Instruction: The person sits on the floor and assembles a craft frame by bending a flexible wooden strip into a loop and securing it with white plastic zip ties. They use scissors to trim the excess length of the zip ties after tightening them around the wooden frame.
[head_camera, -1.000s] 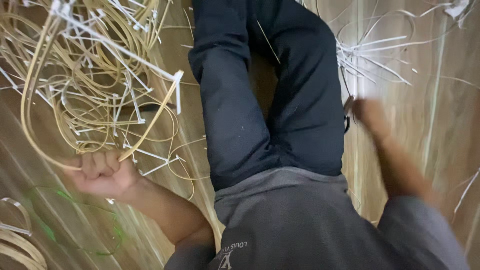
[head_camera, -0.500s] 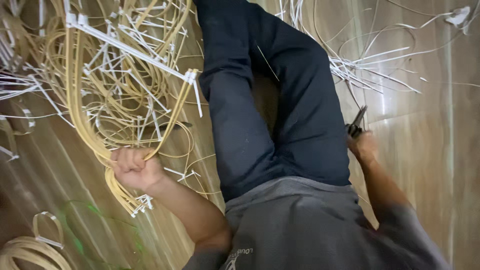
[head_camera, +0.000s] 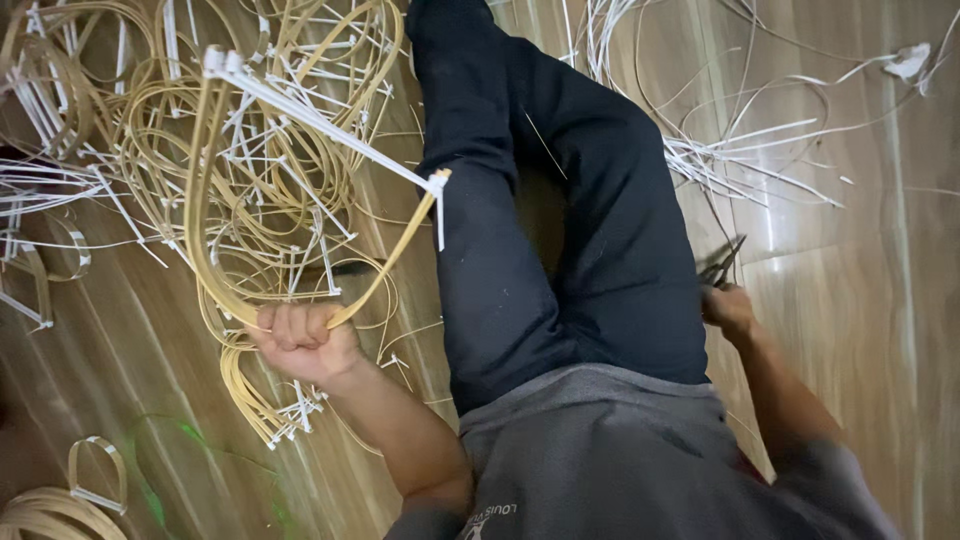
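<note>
Gripping a bent bundle of pale yellow cane strips, left hand clenched; right hand closed around dark metal scissors beside black trousers.

Scissors half behind the dark trouser leg — blades only partly visible
</note>
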